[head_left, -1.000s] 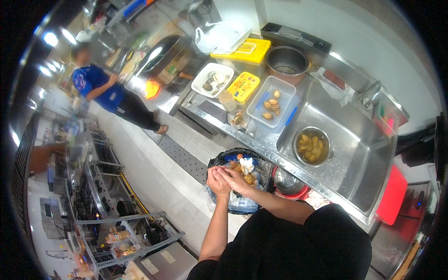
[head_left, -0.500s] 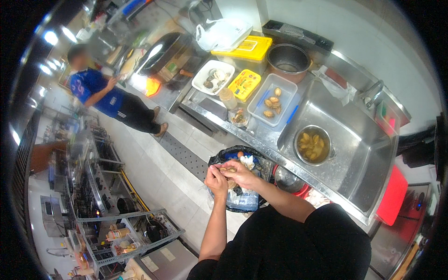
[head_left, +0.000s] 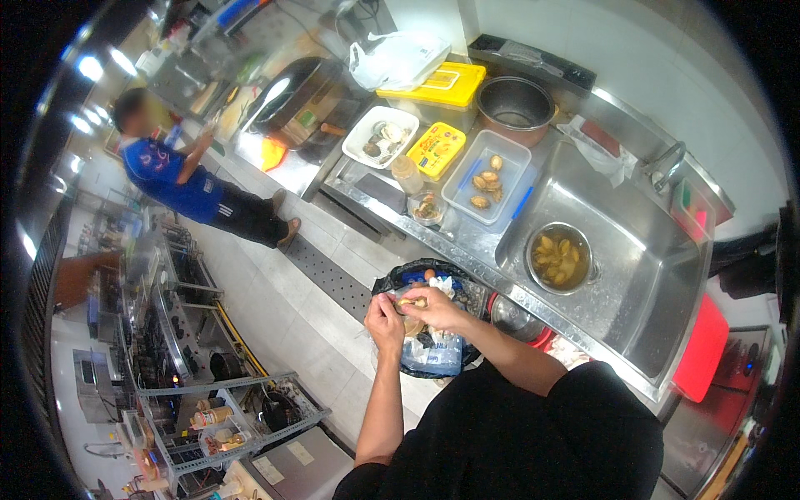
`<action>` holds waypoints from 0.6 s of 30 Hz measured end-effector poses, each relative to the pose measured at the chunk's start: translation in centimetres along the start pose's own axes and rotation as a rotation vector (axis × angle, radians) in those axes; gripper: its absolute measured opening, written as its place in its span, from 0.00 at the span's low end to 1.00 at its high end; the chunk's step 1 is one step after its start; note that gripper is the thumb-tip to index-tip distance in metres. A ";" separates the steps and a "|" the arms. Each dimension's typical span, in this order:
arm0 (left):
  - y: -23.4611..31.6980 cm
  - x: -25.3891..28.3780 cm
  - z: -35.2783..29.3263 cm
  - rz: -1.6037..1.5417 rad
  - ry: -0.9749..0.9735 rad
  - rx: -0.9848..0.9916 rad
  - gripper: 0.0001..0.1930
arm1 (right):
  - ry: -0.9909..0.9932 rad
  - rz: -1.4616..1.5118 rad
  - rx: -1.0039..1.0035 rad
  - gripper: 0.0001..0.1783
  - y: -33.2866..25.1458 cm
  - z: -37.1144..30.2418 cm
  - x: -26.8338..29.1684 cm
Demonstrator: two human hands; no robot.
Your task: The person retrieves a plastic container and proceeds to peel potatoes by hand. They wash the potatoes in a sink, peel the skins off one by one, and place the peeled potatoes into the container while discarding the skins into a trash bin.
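Over a black-lined waste bin (head_left: 392, 279), my two hands meet around a small yellowish piece that looks like a shelled abalone (head_left: 408, 303). My left hand (head_left: 385, 323) is closed on its left side. From the right, the fingers of my right hand (head_left: 435, 308) pinch it. Fingers hide much of the piece. Similar abalones (head_left: 487, 182) lie in a clear plastic container (head_left: 457, 197) on the counter. More of them (head_left: 557, 260) sit in yellowish liquid inside a round metal pot (head_left: 590, 268), which stands in the sink (head_left: 633, 275).
Along the counter are a white tray (head_left: 353, 150) of shells, a yellow-lidded tub (head_left: 439, 152), a bottle (head_left: 406, 173), a small bowl (head_left: 426, 208) and a dark pot (head_left: 517, 107). Below the edge is a red basin (head_left: 542, 337). A person in blue (head_left: 162, 171) stands far left.
My right hand's fingers have shifted slightly on the abalone, and more of its yellow shows. The person in blue has turned and leaned a little toward the far counter.
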State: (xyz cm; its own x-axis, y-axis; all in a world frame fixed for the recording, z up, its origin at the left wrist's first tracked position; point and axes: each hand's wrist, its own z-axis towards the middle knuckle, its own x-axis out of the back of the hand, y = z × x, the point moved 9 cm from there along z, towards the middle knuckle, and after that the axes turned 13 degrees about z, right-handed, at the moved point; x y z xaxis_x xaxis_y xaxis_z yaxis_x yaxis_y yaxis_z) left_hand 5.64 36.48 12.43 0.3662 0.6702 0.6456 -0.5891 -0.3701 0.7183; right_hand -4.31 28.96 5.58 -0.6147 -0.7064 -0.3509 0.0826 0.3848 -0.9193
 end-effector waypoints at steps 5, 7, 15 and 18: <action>0.7 -0.9 0.4 0.031 -0.172 -0.076 0.19 | -0.068 -0.298 0.181 0.12 -0.1 -0.1 2.0; -1.7 -0.7 0.7 0.045 -0.176 0.092 0.21 | -0.083 -0.289 0.121 0.12 -0.4 -0.6 2.6; -8.4 -8.6 -5.2 -0.429 -0.762 0.609 0.18 | 0.189 -0.281 0.142 0.13 -3.3 -2.1 4.9; -3.6 -10.2 -8.8 -0.973 -0.916 0.889 0.15 | 0.264 -0.451 0.318 0.13 -5.4 -2.8 3.8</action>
State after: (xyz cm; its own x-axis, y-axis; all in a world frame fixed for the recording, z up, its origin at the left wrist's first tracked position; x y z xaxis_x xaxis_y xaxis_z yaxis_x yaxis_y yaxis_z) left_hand -2.33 36.63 0.99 0.8136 0.3916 -0.4299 0.5808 -0.5114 0.6334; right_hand -9.24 25.85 9.76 -0.8140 -0.5715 0.1040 -0.0259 -0.1432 -0.9894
